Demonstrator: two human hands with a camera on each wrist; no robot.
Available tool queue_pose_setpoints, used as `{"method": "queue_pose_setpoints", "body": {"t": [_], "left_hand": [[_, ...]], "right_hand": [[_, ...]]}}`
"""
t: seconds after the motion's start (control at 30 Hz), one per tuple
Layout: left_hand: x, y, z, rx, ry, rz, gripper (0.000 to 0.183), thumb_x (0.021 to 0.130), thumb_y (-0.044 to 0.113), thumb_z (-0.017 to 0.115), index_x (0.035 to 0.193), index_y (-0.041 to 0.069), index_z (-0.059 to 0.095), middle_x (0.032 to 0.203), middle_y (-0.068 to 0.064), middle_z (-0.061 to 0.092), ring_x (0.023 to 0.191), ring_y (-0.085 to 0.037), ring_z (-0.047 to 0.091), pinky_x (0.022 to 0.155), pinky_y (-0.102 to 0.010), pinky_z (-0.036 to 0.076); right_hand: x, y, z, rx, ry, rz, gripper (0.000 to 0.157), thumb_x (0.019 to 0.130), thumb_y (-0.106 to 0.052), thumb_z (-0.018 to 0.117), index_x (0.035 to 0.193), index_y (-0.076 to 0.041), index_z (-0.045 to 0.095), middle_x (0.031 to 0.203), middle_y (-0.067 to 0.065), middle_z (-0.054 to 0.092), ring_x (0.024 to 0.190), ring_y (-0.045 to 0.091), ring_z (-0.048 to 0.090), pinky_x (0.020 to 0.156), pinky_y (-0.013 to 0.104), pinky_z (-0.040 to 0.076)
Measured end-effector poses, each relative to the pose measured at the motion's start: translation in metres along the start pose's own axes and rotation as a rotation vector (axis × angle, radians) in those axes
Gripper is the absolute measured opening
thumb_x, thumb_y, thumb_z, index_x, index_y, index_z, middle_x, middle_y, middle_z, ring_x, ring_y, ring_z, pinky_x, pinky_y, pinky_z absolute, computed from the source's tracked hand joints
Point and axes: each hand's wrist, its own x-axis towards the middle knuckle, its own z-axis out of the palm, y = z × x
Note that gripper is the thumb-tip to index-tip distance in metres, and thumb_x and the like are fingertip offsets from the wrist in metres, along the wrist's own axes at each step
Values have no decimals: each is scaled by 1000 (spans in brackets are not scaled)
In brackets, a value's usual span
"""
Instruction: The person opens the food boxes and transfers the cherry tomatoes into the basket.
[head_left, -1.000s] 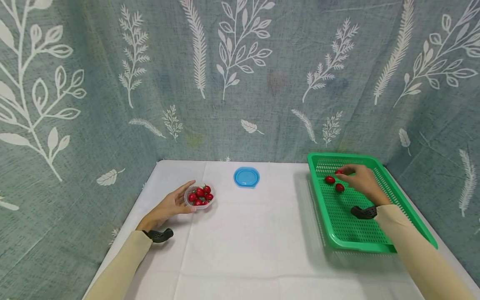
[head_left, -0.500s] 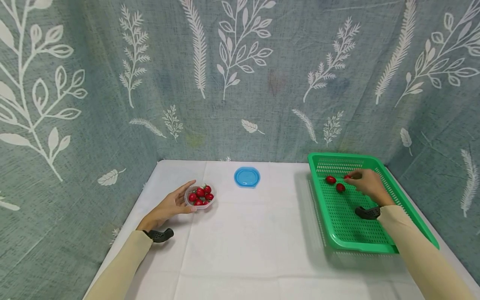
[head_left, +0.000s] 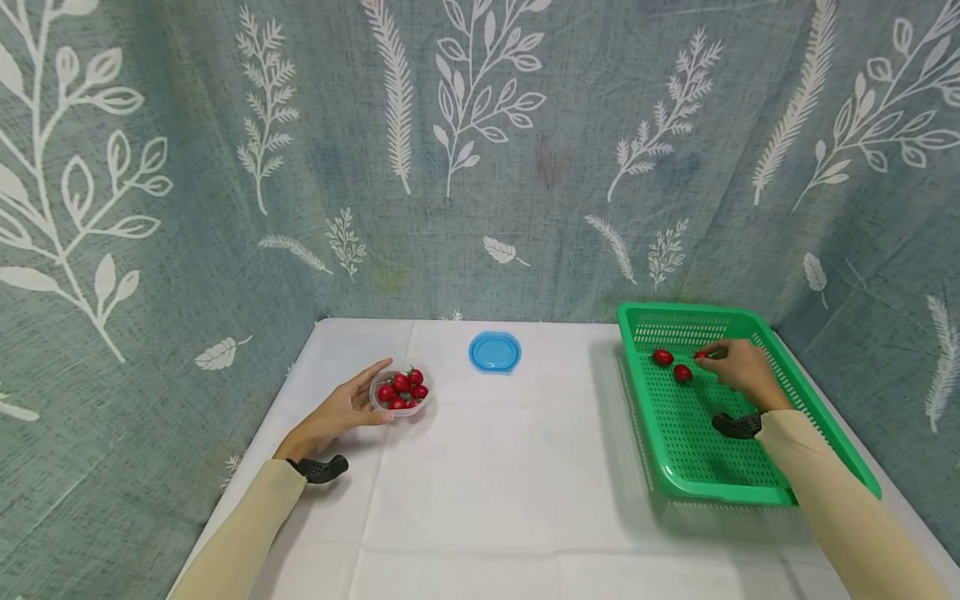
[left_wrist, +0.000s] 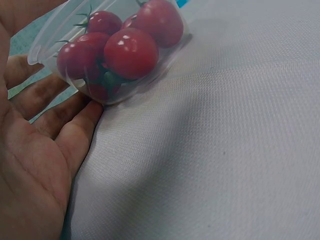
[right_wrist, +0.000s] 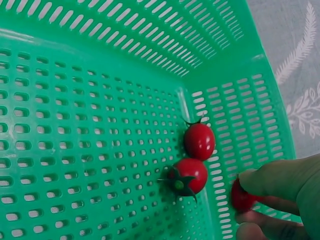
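My left hand (head_left: 347, 412) rests around a small clear plastic tub (head_left: 401, 414), thumb on its near side and fingers along the far side. Inside the tub lie several red cherry tomatoes (left_wrist: 131, 53), some with green stalks. My right hand (head_left: 738, 369) reaches into a green basket (head_left: 666, 450) and pinches a cherry tomato (right_wrist: 243, 196) between thumb and fingers, low by the basket's slotted wall. Beside it, two more cherry tomatoes, one (right_wrist: 200, 141) with its stalk turned away and another (right_wrist: 187, 177) showing its green calyx, sit against each other on the basket floor.
A blue lid (head_left: 495, 352) lies flat near the back edge of the white-covered table (head_left: 487, 492), between the tub and the basket. A grey-green curtain (head_left: 465, 208) with white leaf prints hangs behind and at both sides.
Holding its cherry tomato, my right hand has shifted a little to the right and lower inside the basket. My left hand stays around the tub.
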Motion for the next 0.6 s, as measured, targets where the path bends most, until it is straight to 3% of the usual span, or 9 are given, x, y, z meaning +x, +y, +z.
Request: {"method": "queue_pose_setpoints", "body": {"t": [0.3, 0.6], "left_hand": [[1, 3, -1, 1, 2, -6, 97, 91, 18, 82, 166, 28, 21, 171, 4, 15, 157, -29, 8, 125, -56, 13], [-1, 3, 0, -5, 1, -15, 97, 91, 19, 82, 166, 29, 21, 171, 1, 15, 157, -31, 7, 125, -59, 11]], "right_hand": [[1, -10, -3, 10, 16, -15, 47, 103, -26, 65, 134, 9, 61, 108, 29, 70, 82, 36, 70, 63, 45, 59], [2, -42, 3, 53, 11, -74, 44, 104, -28, 64, 135, 3, 63, 126, 28, 64, 87, 36, 70, 65, 40, 60]]}}
